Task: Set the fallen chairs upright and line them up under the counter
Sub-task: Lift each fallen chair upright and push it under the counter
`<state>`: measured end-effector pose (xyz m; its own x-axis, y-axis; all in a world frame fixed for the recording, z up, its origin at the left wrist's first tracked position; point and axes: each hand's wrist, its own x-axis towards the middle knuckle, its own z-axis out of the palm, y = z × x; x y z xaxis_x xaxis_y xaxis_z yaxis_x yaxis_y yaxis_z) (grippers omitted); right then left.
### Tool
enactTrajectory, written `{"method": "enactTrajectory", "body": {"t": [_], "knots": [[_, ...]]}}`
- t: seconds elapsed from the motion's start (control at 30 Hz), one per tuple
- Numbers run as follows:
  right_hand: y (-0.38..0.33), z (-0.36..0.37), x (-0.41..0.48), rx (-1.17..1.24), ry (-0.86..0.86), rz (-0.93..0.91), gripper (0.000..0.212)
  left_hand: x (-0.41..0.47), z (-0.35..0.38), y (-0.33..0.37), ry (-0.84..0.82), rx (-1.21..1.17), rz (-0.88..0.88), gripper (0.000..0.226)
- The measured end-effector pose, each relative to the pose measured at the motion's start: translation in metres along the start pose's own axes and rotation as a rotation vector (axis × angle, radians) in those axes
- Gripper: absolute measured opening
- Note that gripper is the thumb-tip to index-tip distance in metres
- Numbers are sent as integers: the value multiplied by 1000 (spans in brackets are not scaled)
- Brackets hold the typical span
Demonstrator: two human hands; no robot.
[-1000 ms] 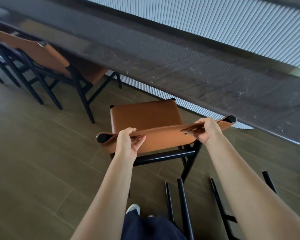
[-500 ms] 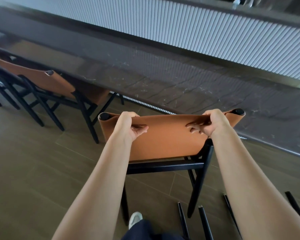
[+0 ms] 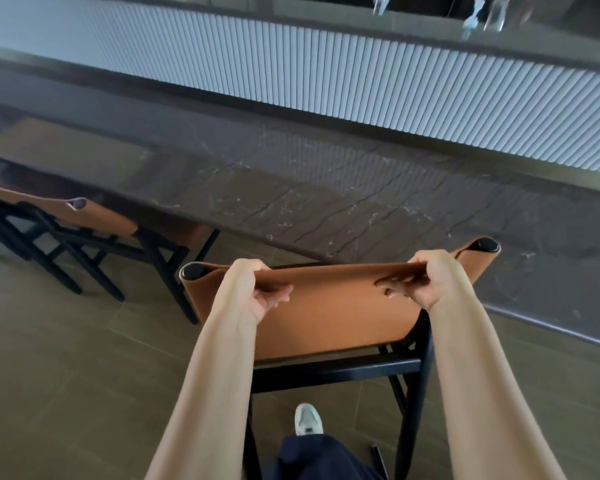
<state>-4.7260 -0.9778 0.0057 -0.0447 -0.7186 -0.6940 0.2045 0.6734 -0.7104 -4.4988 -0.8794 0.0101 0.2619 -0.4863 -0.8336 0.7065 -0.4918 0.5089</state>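
Observation:
An upright chair with a tan leather backrest (image 3: pixel 336 313) and black frame stands right in front of me, its seat hidden under the dark marble counter (image 3: pixel 326 202). My left hand (image 3: pixel 253 292) grips the top edge of the backrest near its left end. My right hand (image 3: pixel 426 282) grips the same edge near the right end. Further left, another tan chair (image 3: pixel 97 220) stands upright, tucked under the counter.
A white ribbed wall panel (image 3: pixel 326 64) runs behind the counter. More black chair legs (image 3: pixel 0 230) show at the far left. A black leg tip of another chair (image 3: pixel 378 459) lies on the tiled floor at the bottom right, near my white shoe (image 3: pixel 307 419).
The chair has moved forward towards the counter, so its seat now sits under the counter edge. Both hands kept their grip. The fallen chair's legs have mostly left the view.

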Motion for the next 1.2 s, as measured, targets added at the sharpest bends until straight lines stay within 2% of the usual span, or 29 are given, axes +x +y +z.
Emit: {"method": "enactTrajectory", "body": {"t": [0.13,0.37,0.5,0.6,0.77,0.9,1.03,1.13,1.2], "knots": [[-5,18,10,60,19,-4,11,11,8,35,-14,-29,4,27],[16,42,5,234,63,-12,12,35,13,81,-8,125,37,21],[27,55,2,338,67,-15,13,48,4,96,-84,189,41,22],[25,60,-1,324,129,-36,16,48,0,101,-144,230,5,12],[40,70,-18,331,292,-60,10,47,-26,95,-222,169,-38,34],[57,75,-28,307,407,-36,2,41,-39,87,-260,65,-142,23],[60,83,-35,288,457,-9,22,37,-44,85,-231,57,-181,34],[65,82,-38,264,467,-36,41,32,-50,81,-268,91,-199,11],[72,78,-39,253,461,-71,48,30,-56,78,-276,118,-200,4]]}}
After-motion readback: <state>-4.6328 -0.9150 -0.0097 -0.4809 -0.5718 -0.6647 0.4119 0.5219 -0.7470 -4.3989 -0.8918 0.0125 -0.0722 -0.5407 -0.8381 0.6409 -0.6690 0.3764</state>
